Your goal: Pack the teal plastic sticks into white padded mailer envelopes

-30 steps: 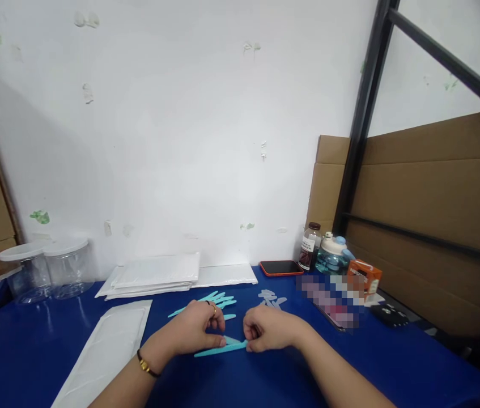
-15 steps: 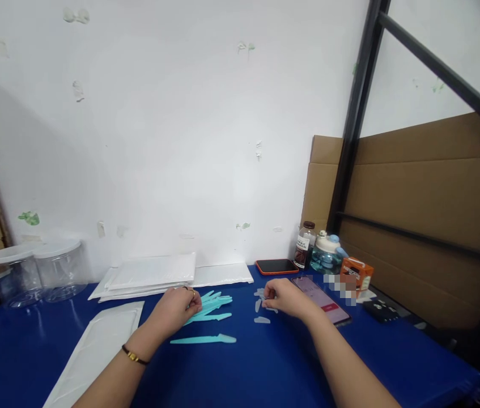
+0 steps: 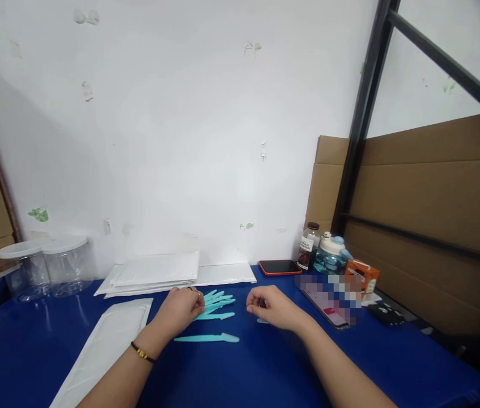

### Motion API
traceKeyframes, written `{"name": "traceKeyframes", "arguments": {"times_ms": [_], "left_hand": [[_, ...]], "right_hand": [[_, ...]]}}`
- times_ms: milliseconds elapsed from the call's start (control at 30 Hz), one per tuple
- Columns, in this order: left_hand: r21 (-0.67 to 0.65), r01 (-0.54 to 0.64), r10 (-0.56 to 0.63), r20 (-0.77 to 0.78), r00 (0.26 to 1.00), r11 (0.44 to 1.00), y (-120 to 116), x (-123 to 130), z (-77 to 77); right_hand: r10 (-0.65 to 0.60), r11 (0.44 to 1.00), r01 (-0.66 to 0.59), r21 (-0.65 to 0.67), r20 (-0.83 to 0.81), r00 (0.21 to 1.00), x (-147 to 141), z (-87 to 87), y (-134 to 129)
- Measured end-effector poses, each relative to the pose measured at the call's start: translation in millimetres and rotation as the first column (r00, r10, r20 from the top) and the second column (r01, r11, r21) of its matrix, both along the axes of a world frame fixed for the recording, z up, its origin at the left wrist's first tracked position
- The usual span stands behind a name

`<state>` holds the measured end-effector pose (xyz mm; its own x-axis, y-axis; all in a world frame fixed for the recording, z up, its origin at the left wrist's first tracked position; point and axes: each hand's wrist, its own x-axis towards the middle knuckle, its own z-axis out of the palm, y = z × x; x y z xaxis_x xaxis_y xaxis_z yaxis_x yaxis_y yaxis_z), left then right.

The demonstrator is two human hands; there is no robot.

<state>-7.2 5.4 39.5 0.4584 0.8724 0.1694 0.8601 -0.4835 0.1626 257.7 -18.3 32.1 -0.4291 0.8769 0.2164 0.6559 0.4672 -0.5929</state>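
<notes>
We saw one blue-green stick [image 3: 206, 338] lying alone on the worktop [image 3: 231, 379]. From it, the pile of blue-green sticks [image 3: 219, 304] lay at twelve o'clock. Our left hand [image 3: 181, 309] was at eleven o'clock, fingers curled by the pile's nine o'clock side; we could not tell if it gripped one. Our right hand [image 3: 272, 307] was at two o'clock, fingers bent in, and it partly hid a small clear piece [image 3: 262, 321]; we could not tell if it held anything. A flat white packet [image 3: 106, 343] lay at nine o'clock.
</notes>
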Motion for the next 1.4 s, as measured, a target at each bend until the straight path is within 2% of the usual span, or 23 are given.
{"name": "traceKeyframes", "arguments": {"times_ms": [67, 133, 233, 333, 467, 567, 667, 767, 867, 967, 1100, 1200, 1300, 1400], "left_hand": [[0.010, -0.023, 0.023, 0.046, 0.999, 1.000, 2.2, -4.3, -1.1], [-0.036, 0.027, -0.023, 0.105, 0.994, 0.999, -0.9, -3.8, -0.7], [-0.228, 0.159, -0.133, 0.124, 0.983, 0.961, -11.0, 3.4, -0.6], [-0.362, 0.169, -0.145, 0.093, 0.985, 0.917, -19.7, 12.6, -3.1], [-0.305, 0.174, -0.140, 0.131, 0.982, 0.936, -22.5, 20.3, -1.9], [-0.263, 0.191, -0.155, 0.152, 0.976, 0.946, -17.8, 17.4, 3.9], [-0.223, 0.140, -0.109, 0.148, 0.983, 0.965, -10.0, 8.4, 7.1], [-0.252, 0.113, -0.067, 0.184, 0.981, 0.961, -5.6, 1.8, 5.3], [-0.264, 0.116, -0.057, 0.220, 0.974, 0.958, -7.7, 1.9, 2.8], [-0.287, 0.126, -0.057, 0.238, 0.970, 0.950, -12.0, 4.8, 3.2], [-0.387, 0.205, -0.097, 0.281, 0.955, 0.899, -14.6, 6.7, 2.7], [-0.429, 0.241, -0.110, 0.308, 0.945, 0.870, -15.0, 7.8, -0.8], [-0.466, 0.245, -0.089, 0.331, 0.940, 0.850, -15.3, 9.7, -3.6], [-0.429, 0.241, -0.098, 0.330, 0.939, 0.871, -15.4, 11.3, -4.0]], "right_hand": [[0.016, 1.000, -0.016, 0.018, 0.032, 0.999, 2.6, -1.8, 1.8], [0.001, 0.999, -0.003, 0.041, 0.051, 0.999, 3.3, -1.8, 1.7], [0.023, 0.999, -0.024, 0.024, 0.063, 0.998, -0.2, -0.9, -1.9], [0.114, 0.993, -0.112, -0.022, 0.098, 0.989, -11.5, -3.0, -7.0], [0.210, 0.978, -0.208, -0.029, 0.160, 0.964, -28.9, -8.2, -9.2], [0.217, 0.976, -0.219, -0.001, 0.160, 0.963, -24.6, -6.8, -5.0], [0.095, 0.995, -0.098, 0.014, 0.125, 0.988, -0.1, -0.8, 1.6], [-0.055, 0.998, 0.055, 0.002, 0.125, 0.991, 28.3, 4.9, 6.7], [-0.131, 0.991, 0.128, 0.032, 0.118, 0.984, 43.0, 8.7, 8.1], [-0.162, 0.984, 0.156, 0.086, 0.067, 0.985, 44.4, 10.4, 6.5], [-0.064, 0.998, 0.062, 0.031, 0.075, 0.995, 41.8, 5.7, 4.9], [0.023, 1.000, -0.021, -0.016, 0.181, 0.983, 38.4, -1.6, 5.7], [0.052, 0.998, -0.059, 0.014, 0.288, 0.956, 30.2, -7.2, 6.5], [0.040, 0.995, -0.063, 0.075, 0.285, 0.958, 19.2, -8.8, 5.2]]}}
